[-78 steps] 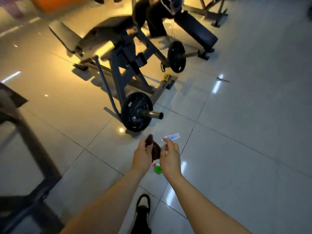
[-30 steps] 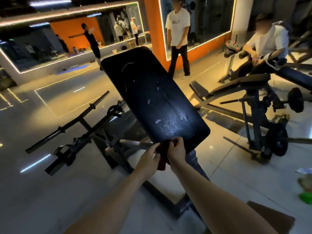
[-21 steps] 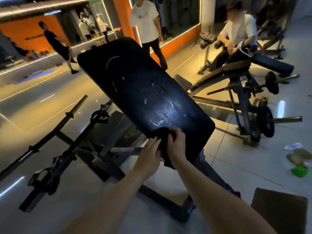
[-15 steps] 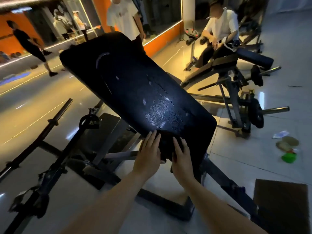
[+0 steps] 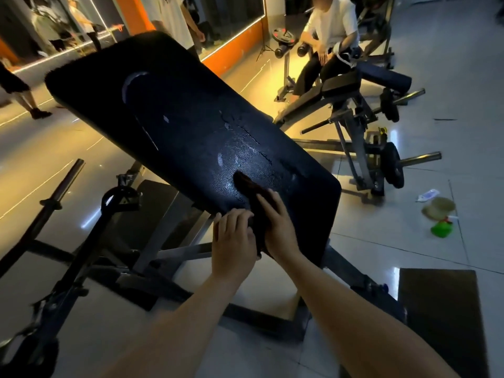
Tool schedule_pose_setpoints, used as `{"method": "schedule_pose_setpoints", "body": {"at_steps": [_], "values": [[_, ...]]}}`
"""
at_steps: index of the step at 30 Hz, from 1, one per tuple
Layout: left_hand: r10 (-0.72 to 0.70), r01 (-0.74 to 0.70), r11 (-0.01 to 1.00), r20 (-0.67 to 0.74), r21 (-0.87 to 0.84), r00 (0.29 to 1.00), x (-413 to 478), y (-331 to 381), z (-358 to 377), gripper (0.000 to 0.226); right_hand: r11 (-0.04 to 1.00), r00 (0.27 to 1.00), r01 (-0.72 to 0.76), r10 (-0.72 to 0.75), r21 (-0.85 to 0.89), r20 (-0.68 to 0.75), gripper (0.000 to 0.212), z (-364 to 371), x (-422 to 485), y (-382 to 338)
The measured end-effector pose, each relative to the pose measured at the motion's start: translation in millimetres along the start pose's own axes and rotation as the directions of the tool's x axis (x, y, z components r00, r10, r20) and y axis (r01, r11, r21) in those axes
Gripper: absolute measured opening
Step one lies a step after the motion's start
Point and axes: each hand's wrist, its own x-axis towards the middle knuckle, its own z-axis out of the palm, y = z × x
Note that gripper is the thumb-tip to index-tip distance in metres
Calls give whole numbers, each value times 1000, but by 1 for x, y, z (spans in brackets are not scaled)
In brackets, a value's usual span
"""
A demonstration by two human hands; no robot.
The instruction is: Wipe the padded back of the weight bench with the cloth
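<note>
The black padded back of the weight bench (image 5: 177, 126) slopes up and away from me, its surface cracked and shiny near the lower end. A dark brownish cloth (image 5: 249, 188) lies flat on that lower end. My right hand (image 5: 278, 227) presses on the cloth with fingers spread flat. My left hand (image 5: 233, 238) rests beside it at the pad's lower edge, fingers curled against the cloth's near edge.
The bench's steel frame (image 5: 169, 252) and a barbell rack (image 5: 62, 184) stand at the left. Another weight machine (image 5: 362, 137) with a seated person is at the right. A green bottle and rags (image 5: 440, 218) lie on the tiled floor. A dark mat (image 5: 441, 309) sits at lower right.
I turned from the floor to the bench, then brought the cloth onto the pad's lower end. Both hands went from pinching it to pressing it flat, and it has slid slightly up the pad.
</note>
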Motion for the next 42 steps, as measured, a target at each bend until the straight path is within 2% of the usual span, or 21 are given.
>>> {"method": "schedule_pose_setpoints", "body": {"at_steps": [3,4,6,8,10,12,15,16,18,20,22,25,28,30,32,33,35,36,39,41,42], "values": [[24,-18,991,-41,130,999,-1,7,16,35,967,960,-250,243,-36,-136,64,-17,-6,37],[22,-13,986,-51,165,998,-1,9,20,36,942,926,-333,334,33,-178,63,-22,-5,40],[-11,26,981,-83,192,997,3,15,23,38,917,893,-383,399,116,-209,59,-18,3,36],[-65,85,981,-122,174,990,12,25,21,39,950,946,-291,304,114,-116,61,-10,15,18],[-113,134,981,-149,139,982,22,30,19,41,996,999,-32,28,87,45,58,-2,24,0],[-119,136,982,-126,134,985,22,25,22,43,975,973,163,-184,149,141,49,-2,32,3],[-95,98,973,-22,210,995,9,17,31,51,966,954,257,-252,-10,161,55,-19,44,41],[-108,106,968,-8,228,994,5,18,34,54,974,972,214,-204,-78,114,59,-26,43,61],[-136,135,959,-14,251,991,3,23,38,57,997,1000,-24,24,-75,6,65,-46,44,89],[-155,158,951,-32,265,987,3,29,41,57,960,973,-230,220,-161,-74,66,-56,47,97],[-182,189,949,-51,251,982,5,33,43,57,945,965,-261,251,-200,-73,66,-48,52,85],[-243,253,941,-71,223,967,8,41,45,60,992,996,19,-7,-127,92,69,-21,42,50],[-249,263,933,-88,244,964,9,44,45,62,940,926,331,-306,-86,222,62,-24,42,46],[-256,273,930,-98,246,962,9,45,45,60,910,901,395,-356,-129,246,67,-43,65,67],[-265,285,920,-111,270,958,10,47,46,59,938,966,237,-198,-253,168,64,-62,90,96],[-272,294,911,-115,288,955,13,50,46,58,963,996,54,-35,-265,78,53,-72,100,109],[-278,301,901,-119,312,953,20,54,45,58,918,946,-322,307,-231,-99,43,-80,105,116],[-264,286,902,-110,322,958,25,57,44,58,902,929,-371,356,-221,-103,46,-77,101,107],[-172,179,928,-50,326,984,49,66,47,58,975,988,-117,134,-187,80,61,-53,82,82],[-148,135,948,23,288,989,67,71,53,58,981,977,128,-98,-147,191,54,-43,77,79],[-148,124,955,71,268,986,73,73,56,59,958,957,246,-215,-147,196,50,-46,83,86]]}}
